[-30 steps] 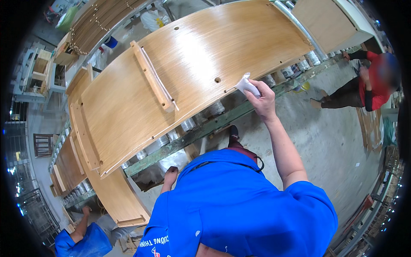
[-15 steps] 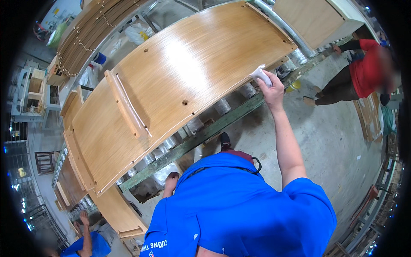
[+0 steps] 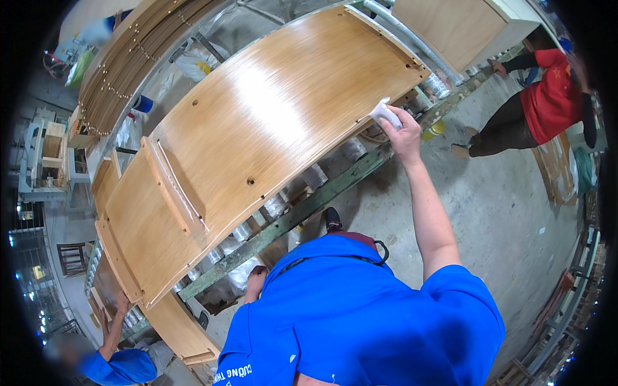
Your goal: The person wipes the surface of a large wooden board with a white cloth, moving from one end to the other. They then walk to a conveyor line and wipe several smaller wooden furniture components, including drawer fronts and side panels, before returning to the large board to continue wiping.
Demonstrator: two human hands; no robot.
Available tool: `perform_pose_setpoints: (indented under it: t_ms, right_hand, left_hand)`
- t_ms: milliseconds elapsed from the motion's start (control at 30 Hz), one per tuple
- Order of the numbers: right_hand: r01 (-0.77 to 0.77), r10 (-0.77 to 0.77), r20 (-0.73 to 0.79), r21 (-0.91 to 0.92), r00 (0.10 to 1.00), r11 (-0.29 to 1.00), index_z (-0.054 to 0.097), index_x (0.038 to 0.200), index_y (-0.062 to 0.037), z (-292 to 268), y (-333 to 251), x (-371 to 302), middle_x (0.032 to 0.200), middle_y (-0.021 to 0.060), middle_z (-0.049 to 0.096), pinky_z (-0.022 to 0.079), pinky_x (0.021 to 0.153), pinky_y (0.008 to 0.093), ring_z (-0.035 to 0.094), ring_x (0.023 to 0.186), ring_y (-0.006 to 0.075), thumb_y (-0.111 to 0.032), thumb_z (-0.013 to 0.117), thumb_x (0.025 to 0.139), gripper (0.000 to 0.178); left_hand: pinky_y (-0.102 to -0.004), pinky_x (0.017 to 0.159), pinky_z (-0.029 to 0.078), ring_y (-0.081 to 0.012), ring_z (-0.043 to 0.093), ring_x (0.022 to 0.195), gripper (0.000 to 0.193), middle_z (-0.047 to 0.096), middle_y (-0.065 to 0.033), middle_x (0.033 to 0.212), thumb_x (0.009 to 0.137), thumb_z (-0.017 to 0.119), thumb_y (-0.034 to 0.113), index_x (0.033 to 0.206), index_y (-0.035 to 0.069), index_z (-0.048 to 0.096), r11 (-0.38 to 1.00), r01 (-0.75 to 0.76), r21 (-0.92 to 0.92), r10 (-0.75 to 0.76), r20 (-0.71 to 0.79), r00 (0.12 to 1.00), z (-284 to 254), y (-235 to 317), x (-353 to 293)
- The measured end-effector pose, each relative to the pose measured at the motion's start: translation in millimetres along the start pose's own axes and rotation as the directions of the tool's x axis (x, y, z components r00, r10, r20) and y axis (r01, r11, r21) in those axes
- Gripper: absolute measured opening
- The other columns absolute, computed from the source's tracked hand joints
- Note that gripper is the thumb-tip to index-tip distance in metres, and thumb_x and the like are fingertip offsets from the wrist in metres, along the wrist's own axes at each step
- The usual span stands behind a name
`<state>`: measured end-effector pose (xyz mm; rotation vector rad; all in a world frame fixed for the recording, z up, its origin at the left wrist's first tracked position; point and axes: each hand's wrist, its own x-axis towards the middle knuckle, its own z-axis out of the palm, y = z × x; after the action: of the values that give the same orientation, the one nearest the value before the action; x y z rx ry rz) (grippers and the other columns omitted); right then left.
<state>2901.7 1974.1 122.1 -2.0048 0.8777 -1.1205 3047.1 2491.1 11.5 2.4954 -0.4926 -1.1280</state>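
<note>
A long, curved wooden panel point(image 3: 283, 122) with a glossy face lies across a roller stand. My right hand point(image 3: 405, 134) is closed around a white folded cloth point(image 3: 385, 114), which touches the panel's near edge toward its right end. Down by my left hip hangs my left hand point(image 3: 256, 280), apart from the panel; its fingers are too small and hidden to read. A wooden cross strip point(image 3: 168, 186) and a thin pale strip stand on the panel's left part. A dark hole point(image 3: 251, 181) shows in the face near the front edge.
Wrapped rollers point(image 3: 277, 204) and a green beam point(image 3: 302, 215) run below the panel. A co-worker in blue point(image 3: 125, 365) reaches to the panel's left corner. A person in red point(image 3: 547, 96) stands at right, near a pale wooden cabinet point(image 3: 450, 32). Stacked boards point(image 3: 122, 71) stand behind.
In the picture the panel has shifted left and nearer. My right hand, still on the cloth, has moved slightly left. The blue-clad co-worker's hand has come up to the panel's left corner.
</note>
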Motion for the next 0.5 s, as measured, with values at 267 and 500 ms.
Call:
perform_pose_setpoints:
  t_ms: [267, 500]
  right_hand:
    - [-0.009, -0.007, -0.177, -0.091, 0.984, 0.996, 0.066, 0.101, -0.0036, -42, 53, 52, 0.093, 0.0129, 0.068, 0.051, 0.076, 0.0332, 0.066, 0.086, 0.0247, -0.016, 0.071, 0.077, 0.028]
    - [-0.105, 0.056, -0.268, -0.171, 0.962, 0.980, 0.067, 0.103, -0.0066, -62, 98, 93, 0.095, 0.0134, 0.069, 0.051, 0.077, 0.0326, 0.067, 0.086, 0.0244, -0.023, 0.072, 0.077, 0.032]
  left_hand:
    - [-0.0377, 0.089, 0.047, -0.0327, 0.061, 0.102, 0.033, 0.065, -0.0139, 0.108, 0.085, 0.052, 0.031, 0.104, 0.008, 0.065, 1.000, -0.023, 0.020, 0.023, -0.009, 1.000, -4, 31, 5]
    - [-0.0378, 0.087, 0.048, -0.0322, 0.062, 0.100, 0.035, 0.066, -0.0164, 0.105, 0.084, 0.053, 0.031, 0.105, 0.005, 0.065, 1.000, 0.012, -0.001, -0.012, -0.001, 1.000, 6, 49, 7]
